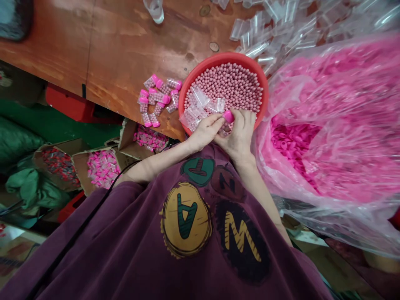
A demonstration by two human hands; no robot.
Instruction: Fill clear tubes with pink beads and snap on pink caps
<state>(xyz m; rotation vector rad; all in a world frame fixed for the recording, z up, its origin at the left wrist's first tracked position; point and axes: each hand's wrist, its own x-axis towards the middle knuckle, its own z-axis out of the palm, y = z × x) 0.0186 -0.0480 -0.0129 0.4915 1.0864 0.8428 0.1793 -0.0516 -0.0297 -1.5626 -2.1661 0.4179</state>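
Note:
At the near rim of a red bowl full of small pink beads, my two hands meet. The fingers of my right hand are closed on a bright pink cap. My left hand is closed in a pinch, its fingertips against the cap's left side; whatever they hold there is mostly hidden. Several clear plastic tubes lie on the beads just beyond my left hand. Left of the bowl, a loose group of small bead-filled bottles with pink caps lies on the wooden table.
A large clear bag of pink caps stands right of the bowl. Empty clear tubes are heaped at the back right. Below the table's left edge are cardboard boxes of filled bottles. A clear cup stands at the back.

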